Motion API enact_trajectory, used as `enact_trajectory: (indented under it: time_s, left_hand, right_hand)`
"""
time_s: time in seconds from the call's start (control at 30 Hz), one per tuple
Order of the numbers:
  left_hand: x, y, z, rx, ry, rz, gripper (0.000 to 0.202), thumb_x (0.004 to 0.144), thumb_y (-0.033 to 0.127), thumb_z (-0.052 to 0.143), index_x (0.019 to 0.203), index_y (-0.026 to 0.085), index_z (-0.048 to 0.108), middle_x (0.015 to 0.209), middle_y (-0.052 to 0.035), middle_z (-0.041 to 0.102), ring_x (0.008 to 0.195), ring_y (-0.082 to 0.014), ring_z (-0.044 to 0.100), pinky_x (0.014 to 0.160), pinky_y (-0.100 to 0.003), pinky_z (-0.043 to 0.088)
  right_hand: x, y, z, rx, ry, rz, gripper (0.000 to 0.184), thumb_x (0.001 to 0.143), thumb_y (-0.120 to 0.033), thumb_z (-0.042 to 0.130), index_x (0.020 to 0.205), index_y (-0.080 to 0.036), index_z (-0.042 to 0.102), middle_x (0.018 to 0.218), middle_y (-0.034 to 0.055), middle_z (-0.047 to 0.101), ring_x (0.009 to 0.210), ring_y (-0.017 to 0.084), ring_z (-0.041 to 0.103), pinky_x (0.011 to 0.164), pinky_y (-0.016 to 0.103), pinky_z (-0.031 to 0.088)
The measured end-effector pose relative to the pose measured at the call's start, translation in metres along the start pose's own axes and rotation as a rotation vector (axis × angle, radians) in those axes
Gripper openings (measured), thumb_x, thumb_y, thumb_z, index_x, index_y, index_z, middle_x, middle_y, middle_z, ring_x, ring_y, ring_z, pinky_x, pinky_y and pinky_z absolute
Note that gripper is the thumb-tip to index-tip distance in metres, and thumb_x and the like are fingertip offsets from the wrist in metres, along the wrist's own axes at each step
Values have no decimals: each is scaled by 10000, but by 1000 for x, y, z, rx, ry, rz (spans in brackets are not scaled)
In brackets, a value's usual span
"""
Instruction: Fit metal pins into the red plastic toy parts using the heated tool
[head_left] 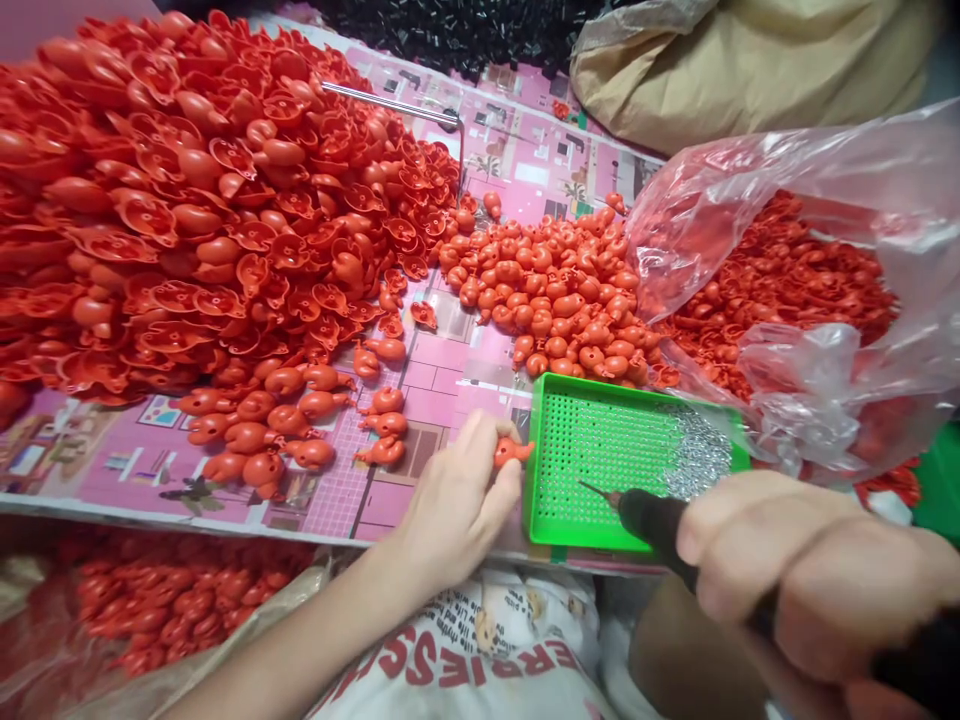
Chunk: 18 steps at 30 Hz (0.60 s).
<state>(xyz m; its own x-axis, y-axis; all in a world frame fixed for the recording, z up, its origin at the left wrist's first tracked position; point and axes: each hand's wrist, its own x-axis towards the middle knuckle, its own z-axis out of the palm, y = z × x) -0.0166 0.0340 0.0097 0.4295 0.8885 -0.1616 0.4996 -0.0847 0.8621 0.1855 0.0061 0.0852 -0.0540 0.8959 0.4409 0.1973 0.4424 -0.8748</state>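
Observation:
My left hand (461,500) is closed on a small red plastic part (511,452), pinched between thumb and fingers at the left edge of a green tray (534,470). My right hand (795,560) is wrapped round a black screwdriver (652,525), perhaps a powered one, whose thin bit points left over the tray. The tray has a grid of small holes, and loose silver screws (697,455) lie heaped at its right side. Whether a screw sits on the bit is too small to tell.
A big heap of red half-shells (187,200) covers the table's left. Rounded red parts (555,290) lie behind the tray, and several more (262,430) sit front left. A clear bag (840,190) of red pieces stands right. A metal rod (390,103) crosses at the back.

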Motion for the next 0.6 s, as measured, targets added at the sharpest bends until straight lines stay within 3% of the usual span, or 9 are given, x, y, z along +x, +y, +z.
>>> enact_trajectory:
  time_s: [0.07,0.17,0.4,0.6]
  left_hand:
    - [-5,0,4,-32,-31,-13,132,982,329,400,990,220,474,903,-11,577,799,-162,572,705,-282,409]
    - [-9,-1,11,-97,-104,-33,136,985,352,410,1011,223,446,851,5,590,742,-153,568,665,-270,398]
    - [-14,-1,13,-190,-135,11,88,972,228,383,1053,230,416,854,6,597,709,-139,565,649,-258,402]
    - [-17,2,11,-235,-97,54,121,916,137,418,995,229,418,840,18,571,734,-131,562,662,-246,401]
  right_hand:
    - [3,3,1,41,-26,-147,263,863,-399,633,635,-288,562,436,-59,466,380,130,500,455,275,496]
    - [6,8,9,75,-54,-184,250,885,-405,596,656,-305,580,421,-66,436,362,130,480,443,267,495]
    - [10,-10,18,27,-205,13,264,837,-387,670,623,-258,587,401,-63,425,403,146,515,539,323,553]
    - [1,-15,28,58,-132,149,132,860,-320,659,749,-250,669,473,-36,518,522,171,585,642,338,561]
